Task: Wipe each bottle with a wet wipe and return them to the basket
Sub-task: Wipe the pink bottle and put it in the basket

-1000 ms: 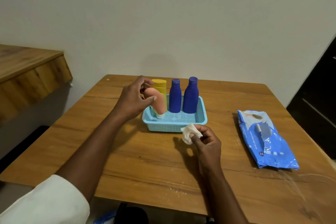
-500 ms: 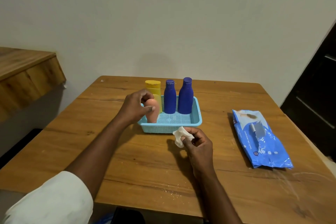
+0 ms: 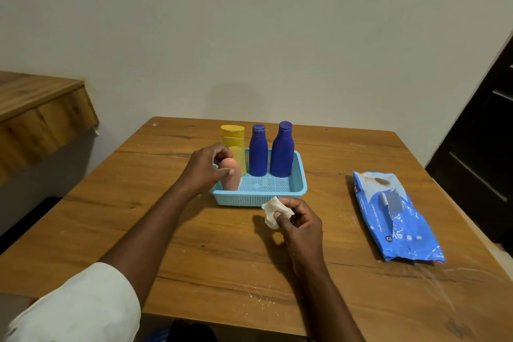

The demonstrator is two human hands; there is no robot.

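We see the blue basket [image 3: 258, 198] holding a yellow bottle [image 3: 234, 144], two blue bottles [image 3: 258, 151] and the peach bottle [image 3: 232, 176], now lowered upright inside, left hand [image 3: 206, 171] gripping it; right hand [image 3: 301, 226] pinches the wipe [image 3: 272, 209].

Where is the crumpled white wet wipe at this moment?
In the head view, the crumpled white wet wipe is pinched in the right hand, just in front of the light blue plastic basket, left of the blue wipes pack.
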